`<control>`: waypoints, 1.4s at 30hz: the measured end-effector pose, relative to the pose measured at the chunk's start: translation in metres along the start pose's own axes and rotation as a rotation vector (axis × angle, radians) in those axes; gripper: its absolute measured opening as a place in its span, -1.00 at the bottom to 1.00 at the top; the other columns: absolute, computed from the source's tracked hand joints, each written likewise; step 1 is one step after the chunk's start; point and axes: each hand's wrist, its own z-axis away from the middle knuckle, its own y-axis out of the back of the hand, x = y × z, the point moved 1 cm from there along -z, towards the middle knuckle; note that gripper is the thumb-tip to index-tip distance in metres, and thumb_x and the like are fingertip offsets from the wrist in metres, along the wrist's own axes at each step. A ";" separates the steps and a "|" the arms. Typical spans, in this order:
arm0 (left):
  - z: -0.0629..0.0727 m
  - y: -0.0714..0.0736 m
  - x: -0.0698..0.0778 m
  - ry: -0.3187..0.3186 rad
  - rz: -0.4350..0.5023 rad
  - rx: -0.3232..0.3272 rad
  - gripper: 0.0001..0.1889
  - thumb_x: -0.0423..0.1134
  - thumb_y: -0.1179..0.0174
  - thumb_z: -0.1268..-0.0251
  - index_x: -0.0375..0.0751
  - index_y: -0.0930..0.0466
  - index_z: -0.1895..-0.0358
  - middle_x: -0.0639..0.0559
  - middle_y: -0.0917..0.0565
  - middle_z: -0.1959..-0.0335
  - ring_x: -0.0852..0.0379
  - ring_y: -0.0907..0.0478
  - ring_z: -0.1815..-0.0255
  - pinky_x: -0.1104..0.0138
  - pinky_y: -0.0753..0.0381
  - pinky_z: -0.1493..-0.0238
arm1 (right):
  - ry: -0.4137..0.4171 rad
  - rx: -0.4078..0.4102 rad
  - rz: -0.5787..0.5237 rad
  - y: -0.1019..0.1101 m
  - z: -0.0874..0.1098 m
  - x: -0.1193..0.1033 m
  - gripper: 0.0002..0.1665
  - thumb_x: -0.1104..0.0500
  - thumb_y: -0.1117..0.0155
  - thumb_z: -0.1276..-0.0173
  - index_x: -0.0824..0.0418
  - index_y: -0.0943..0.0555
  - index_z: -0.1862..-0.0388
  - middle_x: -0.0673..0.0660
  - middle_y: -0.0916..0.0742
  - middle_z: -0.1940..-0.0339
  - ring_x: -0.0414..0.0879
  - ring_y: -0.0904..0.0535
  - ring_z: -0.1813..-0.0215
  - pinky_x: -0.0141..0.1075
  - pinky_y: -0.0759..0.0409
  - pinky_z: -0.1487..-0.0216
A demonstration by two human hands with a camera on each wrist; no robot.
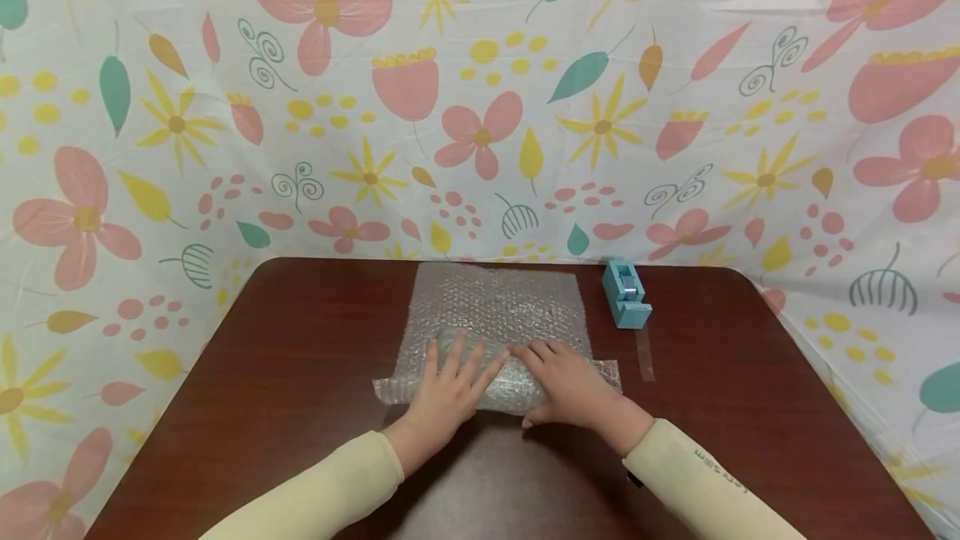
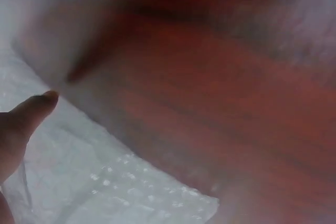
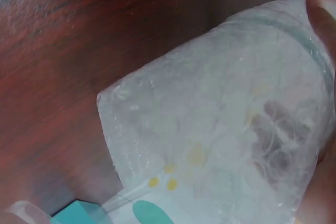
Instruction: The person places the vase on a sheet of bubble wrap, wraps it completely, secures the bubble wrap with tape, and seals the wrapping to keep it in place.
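A sheet of bubble wrap (image 1: 495, 298) lies on the table, its near end rolled round a clear, rounded object (image 1: 513, 386) whose kind is hidden by the layers. Spread, nearly straight fingers of my left hand (image 1: 446, 390) rest on the left part of this roll. At the right part, my right hand (image 1: 573, 386) holds the roll, fingers bent over the top and thumb on the near side. The left wrist view shows the thumb (image 2: 39, 108) against the loose end of the wrap (image 2: 105, 177). In the right wrist view, wrap (image 3: 184, 103) covers a curved band.
A blue tape dispenser (image 1: 627, 294) stands behind and right of the roll, a strip of clear tape (image 1: 646, 355) hanging toward the near side. The dark wooden table (image 1: 300, 357) extends to both sides. A flower-printed cloth (image 1: 480, 107) hangs behind it.
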 end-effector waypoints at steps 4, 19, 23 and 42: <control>-0.005 -0.001 -0.001 0.024 0.024 0.047 -0.03 0.36 -0.40 -0.05 0.19 -0.24 -0.55 0.08 -0.49 -0.40 -0.05 -0.45 -0.44 0.09 -0.53 -0.38 | 0.007 -0.002 -0.008 0.002 -0.001 0.001 0.32 -0.34 -0.70 0.18 0.28 -0.39 -0.48 0.18 -0.70 -0.14 0.11 -0.64 -0.13 -0.02 -0.65 -0.21; -0.001 0.003 -0.007 -0.016 0.041 0.072 -0.09 0.28 -0.44 0.02 0.19 -0.34 -0.48 0.07 -0.52 -0.34 -0.01 -0.46 -0.37 0.07 -0.51 -0.38 | -0.039 -0.051 -0.110 0.011 0.000 -0.003 0.03 -0.07 -0.67 0.02 0.27 -0.48 -0.41 0.16 -0.69 -0.02 0.07 -0.63 -0.06 -0.04 -0.69 -0.03; -0.001 0.003 -0.010 -0.022 0.040 0.113 -0.09 0.29 -0.44 0.06 0.20 -0.37 -0.46 0.06 -0.55 -0.31 -0.01 -0.50 -0.33 0.06 -0.55 -0.34 | -0.046 -0.070 -0.149 0.014 0.000 -0.003 0.03 -0.04 -0.67 0.01 0.27 -0.47 -0.42 0.20 -0.70 -0.08 0.13 -0.64 -0.12 0.01 -0.69 -0.09; -0.007 -0.004 -0.023 -0.099 0.212 0.152 0.16 0.53 -0.49 0.34 0.42 -0.23 -0.52 -0.13 -0.51 -0.29 -0.13 -0.52 -0.26 0.08 -0.61 -0.27 | -0.079 -0.161 -0.348 0.009 -0.016 0.013 0.04 -0.05 -0.71 0.06 0.27 -0.49 -0.39 0.20 -0.68 -0.26 0.15 -0.58 -0.30 0.07 -0.62 -0.28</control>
